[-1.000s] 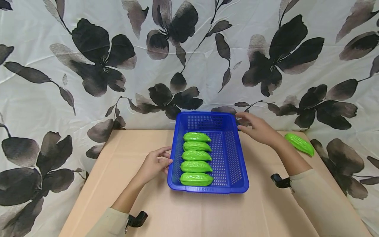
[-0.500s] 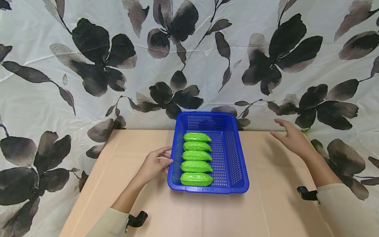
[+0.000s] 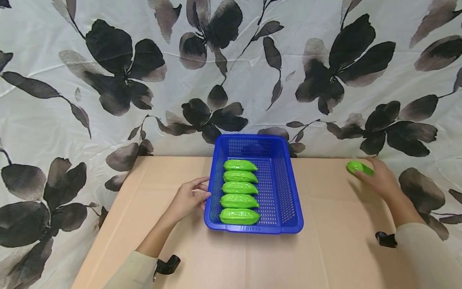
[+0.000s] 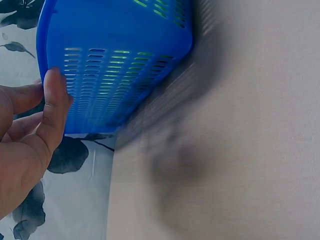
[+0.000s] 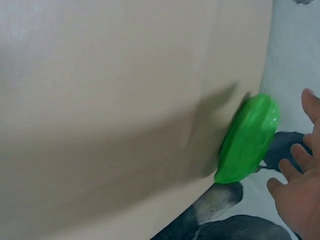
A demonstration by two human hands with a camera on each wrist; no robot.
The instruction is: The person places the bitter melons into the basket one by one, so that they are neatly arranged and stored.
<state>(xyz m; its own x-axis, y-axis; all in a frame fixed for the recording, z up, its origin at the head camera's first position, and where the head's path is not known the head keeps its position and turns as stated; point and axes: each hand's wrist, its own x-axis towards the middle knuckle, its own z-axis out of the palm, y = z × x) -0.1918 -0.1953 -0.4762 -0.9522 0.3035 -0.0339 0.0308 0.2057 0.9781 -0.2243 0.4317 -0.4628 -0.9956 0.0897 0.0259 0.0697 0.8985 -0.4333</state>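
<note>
A blue plastic basket (image 3: 292, 200) with slotted walls sits on the table. Along its left half lie several shiny green bitter melons (image 3: 240, 187) in a column. My left hand (image 3: 187, 199) holds the basket's left rim; in the left wrist view its fingertips lie against the outer wall (image 4: 95, 90). At the table's far right corner lies one more bitter melon (image 5: 248, 139). My right hand (image 3: 382, 178) is over it in the head view, partly hiding it. The right wrist view shows a gap between this melon and the loosely bent fingers (image 5: 300, 160).
The light wooden-looking table (image 3: 187, 257) narrows toward the back. Behind it hangs a white cloth (image 3: 260, 92) printed with dark flowers, which also drops along both sides. The basket's right half shows bare mesh.
My right hand has left the basket's right rim and moved right to the lone bitter melon at the corner. The left hand and the basket have stayed in place.
</note>
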